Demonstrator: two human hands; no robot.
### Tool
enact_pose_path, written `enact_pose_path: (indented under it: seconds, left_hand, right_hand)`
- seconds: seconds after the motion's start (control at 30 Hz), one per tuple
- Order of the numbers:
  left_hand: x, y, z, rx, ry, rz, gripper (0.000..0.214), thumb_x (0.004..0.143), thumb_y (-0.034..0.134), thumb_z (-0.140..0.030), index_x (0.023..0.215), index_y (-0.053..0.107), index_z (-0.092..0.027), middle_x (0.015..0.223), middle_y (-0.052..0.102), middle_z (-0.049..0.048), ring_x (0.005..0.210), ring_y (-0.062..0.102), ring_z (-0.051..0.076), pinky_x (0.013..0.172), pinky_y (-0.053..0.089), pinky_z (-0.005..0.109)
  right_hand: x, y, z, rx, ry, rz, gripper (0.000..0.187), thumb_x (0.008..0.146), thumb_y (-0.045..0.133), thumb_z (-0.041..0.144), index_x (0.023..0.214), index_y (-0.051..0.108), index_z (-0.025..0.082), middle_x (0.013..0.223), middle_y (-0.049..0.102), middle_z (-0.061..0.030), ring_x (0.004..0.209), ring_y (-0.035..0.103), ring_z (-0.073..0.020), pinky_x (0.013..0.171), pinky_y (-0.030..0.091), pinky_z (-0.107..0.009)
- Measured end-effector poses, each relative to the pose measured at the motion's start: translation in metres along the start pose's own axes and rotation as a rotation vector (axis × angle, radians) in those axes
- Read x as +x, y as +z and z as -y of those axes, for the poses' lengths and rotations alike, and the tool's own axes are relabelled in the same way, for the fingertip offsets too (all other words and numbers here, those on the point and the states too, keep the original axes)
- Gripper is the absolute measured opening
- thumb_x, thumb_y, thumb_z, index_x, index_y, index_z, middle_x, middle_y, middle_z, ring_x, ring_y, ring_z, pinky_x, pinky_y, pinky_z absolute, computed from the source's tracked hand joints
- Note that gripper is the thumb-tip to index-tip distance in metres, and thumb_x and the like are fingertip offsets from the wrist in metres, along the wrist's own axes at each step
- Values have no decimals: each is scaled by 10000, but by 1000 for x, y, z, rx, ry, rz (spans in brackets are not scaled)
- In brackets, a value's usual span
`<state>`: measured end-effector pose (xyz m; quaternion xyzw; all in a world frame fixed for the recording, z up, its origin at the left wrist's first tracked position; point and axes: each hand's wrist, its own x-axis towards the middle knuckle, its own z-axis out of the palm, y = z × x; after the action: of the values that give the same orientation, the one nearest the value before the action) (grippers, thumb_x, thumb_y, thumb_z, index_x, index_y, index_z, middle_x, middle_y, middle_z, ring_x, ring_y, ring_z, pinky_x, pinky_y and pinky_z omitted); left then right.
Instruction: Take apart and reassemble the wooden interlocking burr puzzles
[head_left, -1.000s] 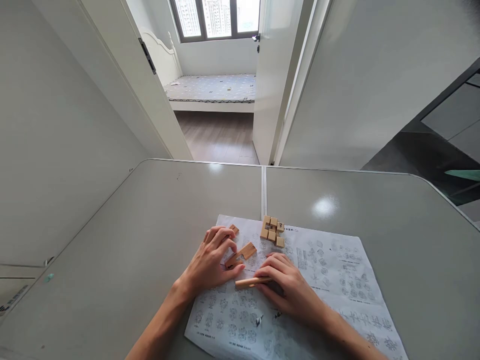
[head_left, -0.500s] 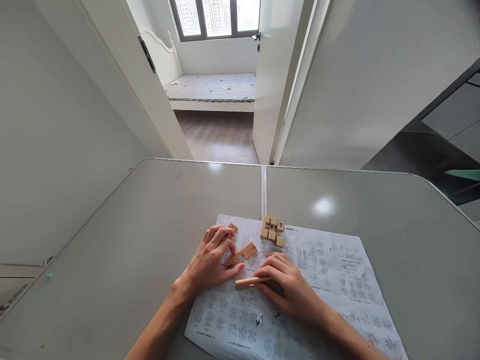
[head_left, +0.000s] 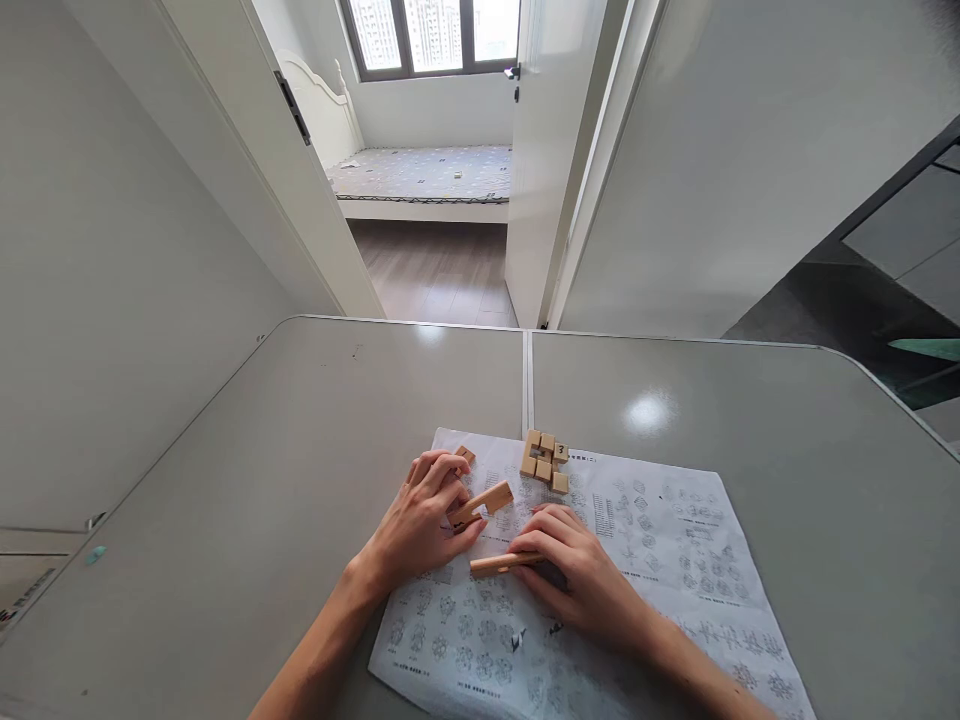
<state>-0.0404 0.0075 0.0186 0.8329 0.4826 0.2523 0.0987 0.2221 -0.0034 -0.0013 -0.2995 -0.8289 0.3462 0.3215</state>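
My left hand (head_left: 424,512) pinches a notched wooden puzzle piece (head_left: 495,499) by its near end, thumb below and fingers above, and the piece points up to the right. Another wooden piece (head_left: 465,456) lies just past those fingers, partly covered by them. My right hand (head_left: 574,560) is closed around a wooden puzzle stick (head_left: 489,566) whose left end sticks out toward my left thumb; the rest is hidden in the hand. Beyond both hands, a cluster of joined wooden cubes (head_left: 543,468) sits on the printed sheet (head_left: 675,530), one cube marked with a 3.
The creased sheet with small line diagrams covers the near middle of the grey table (head_left: 337,420). A seam strip (head_left: 528,380) runs across the table top. Past the far edge are an open door (head_left: 555,150) and a bed (head_left: 427,175).
My left hand has turned the notched piece slightly, so its edge faces up more and the mark on its end no longer shows. My right hand and its stick have stayed put.
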Motion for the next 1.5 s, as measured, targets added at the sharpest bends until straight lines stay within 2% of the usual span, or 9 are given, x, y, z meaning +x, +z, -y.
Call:
enact_pose_path:
  seconds: [0.53, 0.8, 1.23, 1.33, 1.5]
  left_hand:
    - [1, -1, 1, 56, 46, -27, 136, 925, 749, -251, 843, 645, -221, 1192, 663, 81, 1278, 545, 278, 1098, 484, 444]
    - [4, -5, -3, 62, 98, -57, 140, 940, 736, -210, 827, 655, -217, 1151, 681, 74, 1196, 594, 244, 1058, 497, 410]
    - [3, -4, 0, 19, 138, -164, 82, 980, 681, -160, 979, 644, -232, 999, 731, 39, 1029, 671, 205, 965, 521, 389]
    - [2, -3, 0, -1, 131, -199, 108, 989, 661, -132, 980, 613, -228, 909, 730, 17, 941, 678, 191, 918, 527, 369]
    - [0, 0, -1, -60, 60, -213, 72, 1027, 589, -144, 1005, 612, -209, 799, 707, 4, 720, 648, 150, 726, 521, 291]
  right_hand:
    - [0, -1, 1, 0, 1, 5, 167, 983, 679, 114, 1081, 679, 250, 972, 691, -47, 968, 612, -250, 942, 528, -446]
    - [1, -1, 2, -6, 4, 4, 114, 1007, 663, 145, 1060, 674, 246, 965, 690, -54, 966, 610, -253, 935, 535, -460]
    - [1, -2, 4, 30, 27, 8, 76, 1041, 616, 169, 1047, 626, 243, 989, 681, -57, 974, 604, -253, 930, 537, -455]
    - [-1, -1, 2, 39, 39, 1, 62, 1058, 588, 186, 1041, 608, 242, 985, 678, -56, 962, 610, -247, 911, 540, -438]
    - [-3, -2, 2, 60, 80, -76, 47, 1072, 549, 231, 1040, 584, 237, 961, 689, -70, 996, 656, -260, 880, 566, -402]
